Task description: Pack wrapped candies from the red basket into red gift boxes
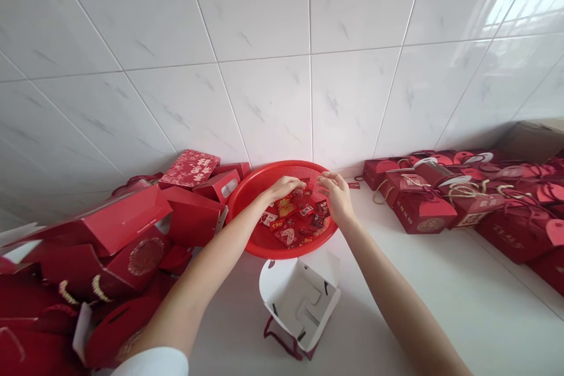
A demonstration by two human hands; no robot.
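A round red plastic basket stands against the tiled wall and holds several small wrapped packets, mostly red. Over its left part is my left hand, fingers stretched towards the packets; whether it touches one is too small to tell. My right hand is at the basket's right rim, its fingers bent inward and parted, with nothing visible between them. In front of the basket, an open box, white inside with a dark red cord handle, shows no packets in it.
Red gift boxes are heaped on the left, some open and tilted. Closed red boxes with cord handles stand in rows on the right, near a brown carton. A small red packet lies on the white surface.
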